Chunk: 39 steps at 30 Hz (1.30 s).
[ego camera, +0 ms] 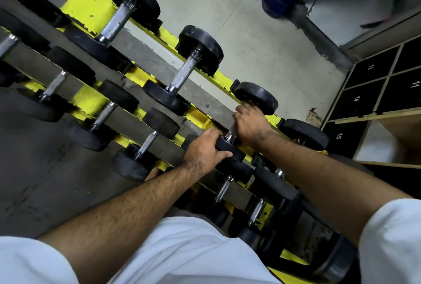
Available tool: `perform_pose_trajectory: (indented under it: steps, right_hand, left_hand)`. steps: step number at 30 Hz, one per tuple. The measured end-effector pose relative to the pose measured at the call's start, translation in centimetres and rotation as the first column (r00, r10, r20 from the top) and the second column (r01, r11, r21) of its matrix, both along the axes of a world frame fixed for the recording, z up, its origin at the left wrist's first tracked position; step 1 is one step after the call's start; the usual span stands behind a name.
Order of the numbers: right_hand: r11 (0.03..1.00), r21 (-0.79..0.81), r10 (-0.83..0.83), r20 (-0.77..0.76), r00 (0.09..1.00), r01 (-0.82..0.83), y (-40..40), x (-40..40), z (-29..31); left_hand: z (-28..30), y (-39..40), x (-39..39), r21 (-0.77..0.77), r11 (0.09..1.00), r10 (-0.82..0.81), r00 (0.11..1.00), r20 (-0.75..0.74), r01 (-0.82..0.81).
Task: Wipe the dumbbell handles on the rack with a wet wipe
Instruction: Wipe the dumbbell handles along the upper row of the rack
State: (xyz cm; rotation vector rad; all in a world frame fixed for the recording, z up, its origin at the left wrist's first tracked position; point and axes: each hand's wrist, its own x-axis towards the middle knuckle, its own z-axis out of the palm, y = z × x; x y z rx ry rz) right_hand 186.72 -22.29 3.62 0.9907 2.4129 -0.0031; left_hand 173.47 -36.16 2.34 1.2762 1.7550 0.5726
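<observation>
Item: one dumbbell (255, 110) on the upper rail of the yellow rack (91, 5), both of your hands on it.

Your left hand (204, 149) grips the near black weight end (230, 149), fingers curled over its top edge and thumb pressed along its face. Your right hand (250, 125) is wrapped round the metal handle (231, 134), fingers closed tight together (whether a wipe sits under them you cannot tell; the palm hides it). Far weight end rests on the rail just beyond your knuckles. Neighbouring dumbbells line both rails to the left, handles bare. Numbered black lockers (373, 87) stand at right; white sleeves (391, 238) show at the bottom edge.
</observation>
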Motion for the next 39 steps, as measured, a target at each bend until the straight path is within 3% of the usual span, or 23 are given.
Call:
perform_pose_trajectory:
  steps: [4, 7, 9, 13, 18, 21, 23, 28, 33, 37, 39]
  right_hand:
    - [0.984, -0.101, 0.138, -0.07, 0.988, -0.145, -1.2, 0.9, 0.2]
    - [1.0, -0.01, -0.013, -0.09, 0.996, 0.012, 0.3, 1.6, 0.6]
    - [0.997, -0.047, -0.062, -0.168, 0.984, 0.055, -0.7, 2.0, 0.2]
    - [0.948, -0.238, 0.147, -0.264, 0.953, -0.213, -1.9, 3.8, 0.1]
    - [0.997, -0.066, -0.06, -0.315, 0.947, 0.041, -0.7, 4.0, -0.3]
    - [0.941, -0.228, 0.16, -0.354, 0.921, -0.251, -2.6, 4.5, -1.0]
    - [0.898, -0.263, 0.247, -0.364, 0.898, -0.353, -2.1, 5.0, -0.7]
    - [0.997, -0.077, -0.011, -0.378, 0.926, -0.02, 0.3, 6.2, -1.2]
    - [0.932, -0.196, 0.179, -0.484, 0.857, -0.305, -2.4, 7.4, -2.5]
    - [0.994, -0.1, -0.024, -0.533, 0.846, -0.035, 0.0, 7.1, -2.8]
    - [0.989, -0.121, -0.003, -0.612, 0.791, -0.09, -1.1, 6.7, -3.5]
  left_hand:
    - [0.2, 0.1, -0.1, 0.005, 1.0, -0.012, 1.0, 0.001, 0.012]
    - [0.0, 0.1, -0.3, 0.01, 1.0, -0.003, 1.0, 0.01, 0.003]
    - [-0.1, 0.3, -0.5, 0.005, 1.0, -0.002, 1.0, 0.011, 0.002]
    - [-0.3, 0.4, -0.8, 0.007, 1.0, -0.001, 1.0, 0.027, 0.001]
    - [-0.3, 0.6, -1.1, 0.002, 1.0, -0.022, 0.999, 0.028, 0.022]
    - [0.1, 0.9, -1.0, -0.034, 0.998, -0.049, 0.999, -0.008, 0.049]
    - [0.7, 1.0, -0.3, -0.029, 0.998, -0.059, 0.997, -0.058, 0.058]
    - [1.9, 0.2, 3.2, 0.012, 0.995, -0.095, 0.968, -0.232, 0.101]
    - [1.9, 0.7, 3.6, -0.038, 0.999, -0.026, 0.965, -0.26, 0.017]
    - [2.0, 1.0, 2.5, -0.062, 0.998, -0.001, 0.978, -0.208, -0.013]
    - [1.9, 1.0, 2.0, -0.056, 0.998, -0.004, 0.983, -0.186, -0.007]
